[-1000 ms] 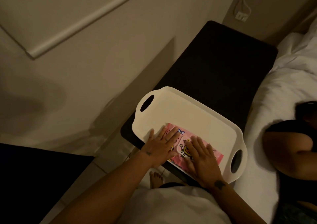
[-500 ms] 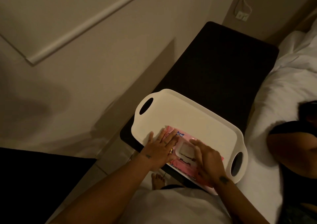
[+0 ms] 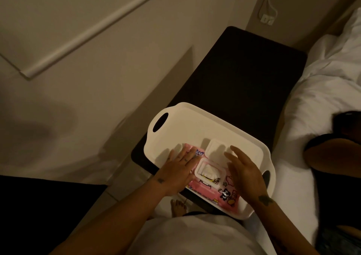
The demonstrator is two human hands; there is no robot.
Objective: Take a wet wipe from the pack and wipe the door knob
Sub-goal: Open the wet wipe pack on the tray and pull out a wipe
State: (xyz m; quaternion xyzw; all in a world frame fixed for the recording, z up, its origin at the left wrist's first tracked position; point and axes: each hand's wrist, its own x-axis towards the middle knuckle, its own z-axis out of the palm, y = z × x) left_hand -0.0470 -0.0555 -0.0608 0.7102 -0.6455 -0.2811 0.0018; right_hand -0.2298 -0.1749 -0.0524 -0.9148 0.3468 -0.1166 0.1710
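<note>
Pink soft wipe pack (image 3: 220, 191), rigid rectangular lid (image 3: 214, 149) open, on smooth white tray (image 3: 187, 125).

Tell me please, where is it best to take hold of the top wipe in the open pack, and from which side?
Probably pinch the crumpled white wipe where it bulges in the pack's opening, coming from above with the right hand, which hovers open beside it. The lid is flipped back, so the top is clear. The left hand lies flat on the pack.
</note>
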